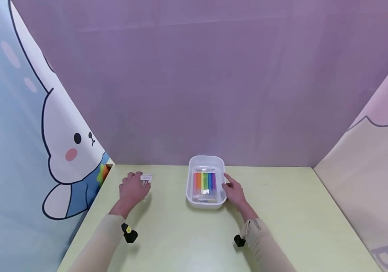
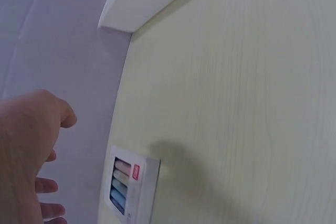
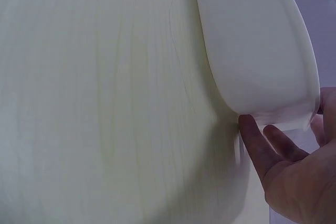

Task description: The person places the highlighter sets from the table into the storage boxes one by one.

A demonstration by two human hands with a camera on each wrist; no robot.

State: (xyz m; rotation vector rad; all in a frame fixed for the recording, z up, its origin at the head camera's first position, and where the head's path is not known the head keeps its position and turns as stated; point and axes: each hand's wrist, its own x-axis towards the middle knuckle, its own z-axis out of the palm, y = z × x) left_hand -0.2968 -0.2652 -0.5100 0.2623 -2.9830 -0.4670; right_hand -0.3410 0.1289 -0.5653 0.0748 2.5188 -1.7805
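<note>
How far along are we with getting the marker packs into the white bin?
One rainbow marker pack already lies in the white bin. The right hand rests against the bin's side. The left hand is over the second, smaller pack, which lies flat on the table, not yet gripped. Left, as it looks: lifting that pack into the bin.

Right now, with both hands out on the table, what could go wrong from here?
The small pack under the left hand lies near the table's far edge; a nudge might push it against the wall. The right hand touches only one side of the white tray, so a push could slide or swivel it.
</note>
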